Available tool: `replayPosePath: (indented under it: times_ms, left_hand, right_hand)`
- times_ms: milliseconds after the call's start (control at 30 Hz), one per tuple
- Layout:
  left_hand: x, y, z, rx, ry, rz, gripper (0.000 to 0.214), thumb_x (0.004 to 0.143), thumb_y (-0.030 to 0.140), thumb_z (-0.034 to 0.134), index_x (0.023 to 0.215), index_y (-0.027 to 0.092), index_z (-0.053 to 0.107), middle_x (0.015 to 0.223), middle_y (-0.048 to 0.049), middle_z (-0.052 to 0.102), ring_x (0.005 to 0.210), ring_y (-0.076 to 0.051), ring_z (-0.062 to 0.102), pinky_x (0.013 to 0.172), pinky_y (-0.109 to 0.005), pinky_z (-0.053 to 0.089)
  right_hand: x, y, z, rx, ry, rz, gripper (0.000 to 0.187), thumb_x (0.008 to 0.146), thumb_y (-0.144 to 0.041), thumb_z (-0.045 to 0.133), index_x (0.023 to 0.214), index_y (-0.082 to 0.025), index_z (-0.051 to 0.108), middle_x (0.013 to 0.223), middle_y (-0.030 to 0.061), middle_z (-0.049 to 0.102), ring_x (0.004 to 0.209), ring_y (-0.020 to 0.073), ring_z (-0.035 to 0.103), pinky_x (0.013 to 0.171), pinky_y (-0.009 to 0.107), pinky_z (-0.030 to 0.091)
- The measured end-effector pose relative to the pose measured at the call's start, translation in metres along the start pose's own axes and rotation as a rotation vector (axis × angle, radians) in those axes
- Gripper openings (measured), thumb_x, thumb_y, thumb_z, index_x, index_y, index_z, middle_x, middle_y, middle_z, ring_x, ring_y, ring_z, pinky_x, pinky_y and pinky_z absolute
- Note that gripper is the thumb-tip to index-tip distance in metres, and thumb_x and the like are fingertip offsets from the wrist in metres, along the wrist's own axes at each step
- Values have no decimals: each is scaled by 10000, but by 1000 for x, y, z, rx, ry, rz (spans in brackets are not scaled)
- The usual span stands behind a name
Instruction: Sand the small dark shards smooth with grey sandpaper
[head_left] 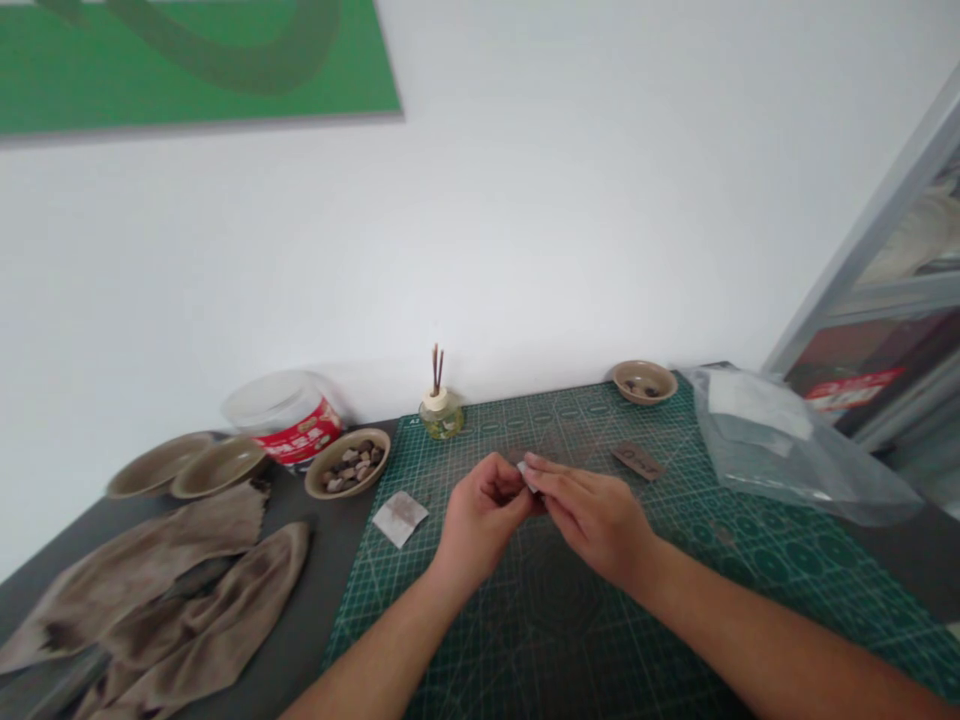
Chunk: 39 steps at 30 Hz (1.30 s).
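Note:
Both hands meet above the middle of the green cutting mat (480, 600). My left hand (480, 510) is closed, thumb and fingers pinched around something small that the fingers hide. My right hand (596, 510) presses a small folded whitish sheet (527, 475) against it, fingers together. On the mat left of my left hand lies a white square sheet (400, 518) with a brownish smear. A small brown piece of sheet (638, 461) with dark marks lies beyond my right hand.
A bowl of stones (348, 463) stands left, beside a red-labelled plastic jar (289, 418) and two bowls (220, 468). Brown cloth (202, 620) lies front left. A reed diffuser (441, 410) stands near the wall. Back right are a bowl with several stones (644, 383) and a clear plastic bag (795, 445).

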<state>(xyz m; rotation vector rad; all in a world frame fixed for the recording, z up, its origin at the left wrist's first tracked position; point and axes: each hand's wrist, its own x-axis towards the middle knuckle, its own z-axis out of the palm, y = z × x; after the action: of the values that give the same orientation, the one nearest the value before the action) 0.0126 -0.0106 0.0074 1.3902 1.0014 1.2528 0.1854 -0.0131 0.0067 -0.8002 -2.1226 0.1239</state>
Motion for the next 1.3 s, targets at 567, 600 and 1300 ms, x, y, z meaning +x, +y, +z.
replayPosePath:
  times_ms: [567, 600, 1300]
  left_hand:
    - [-2, 7, 2, -90, -44, 47, 262, 800, 193, 694, 701, 181, 451, 620, 64, 568, 596, -101, 617, 597, -224, 512]
    - [-3, 7, 2, -86, -47, 41, 258, 808, 202, 686, 704, 183, 450, 623, 61, 574, 598, -107, 621, 596, -231, 514]
    - [3, 12, -6, -191, -87, 4, 312, 792, 212, 703, 1006, 199, 476, 826, -31, 715, 720, -184, 713, 707, -360, 591]
  right_hand:
    - [-2, -3, 5, 128, 64, 136, 368, 923, -126, 472, 1259, -220, 591, 1220, 47, 677, 1068, 166, 666, 924, 278, 534]
    - [-3, -3, 5, 118, 62, 143, 359, 925, -133, 475, 1252, -217, 596, 1198, 48, 688, 1048, 165, 675, 910, 276, 540]
    - [3, 7, 1, 164, 83, 439, 209, 894, -159, 533, 1078, -230, 603, 914, 12, 738, 801, 165, 712, 746, 270, 542]
